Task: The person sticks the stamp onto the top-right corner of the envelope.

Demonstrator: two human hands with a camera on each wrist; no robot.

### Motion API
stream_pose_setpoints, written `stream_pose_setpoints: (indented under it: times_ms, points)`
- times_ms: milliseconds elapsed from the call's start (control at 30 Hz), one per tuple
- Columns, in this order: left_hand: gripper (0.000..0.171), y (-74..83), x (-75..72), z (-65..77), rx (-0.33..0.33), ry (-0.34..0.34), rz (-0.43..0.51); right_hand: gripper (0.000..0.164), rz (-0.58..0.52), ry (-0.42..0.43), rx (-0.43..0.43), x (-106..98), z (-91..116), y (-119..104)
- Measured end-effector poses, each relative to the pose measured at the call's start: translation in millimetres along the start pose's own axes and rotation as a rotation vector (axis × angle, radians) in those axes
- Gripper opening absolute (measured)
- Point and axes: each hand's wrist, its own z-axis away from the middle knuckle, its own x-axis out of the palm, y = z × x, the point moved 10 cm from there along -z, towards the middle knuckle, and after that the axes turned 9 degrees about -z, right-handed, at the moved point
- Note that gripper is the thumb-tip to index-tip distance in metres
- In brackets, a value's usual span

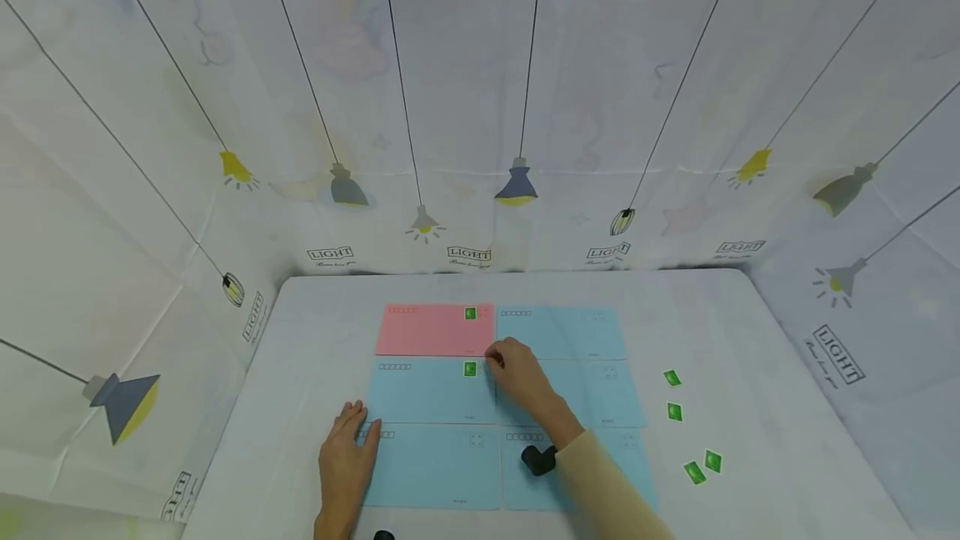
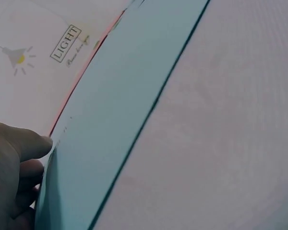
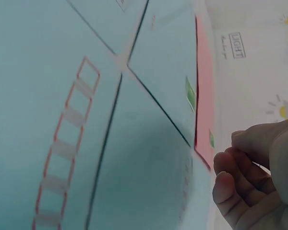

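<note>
My right hand, fingers curled, hovers beside the green stamp on the middle-left blue envelope. In the right wrist view no object shows between the fingers of that hand. A second green stamp lies on the pink envelope at the back left. At the left edge of the front-left blue envelope rests my left hand, its thumb over the printed boxes. The left wrist view shows this hand at the edge of a blue envelope.
Blue envelopes stand in a right column: a back one, a middle one and a front one, partly under my right sleeve. Several loose green stamps lie on the white table to the right. A printed cloth wall surrounds the table.
</note>
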Motion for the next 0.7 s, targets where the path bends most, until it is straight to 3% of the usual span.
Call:
stream_pose_setpoints:
  times_ms: [267,467,700]
  points:
    - [0.042,-9.3,-2.7,-1.7,-0.037,-0.092,-0.008,0.012,-0.013,0.045,0.01,-36.9,8.9,13.3]
    - [0.044,-5.4,-9.1,12.9,-0.034,-0.168,-0.088,0.01,0.023,0.079,0.043,-68.9,15.0,28.4]
    - [0.044,3.2,-21.4,33.9,0.002,-0.144,-0.183,0.013,0.032,0.118,0.054,-109.4,21.8,49.4]
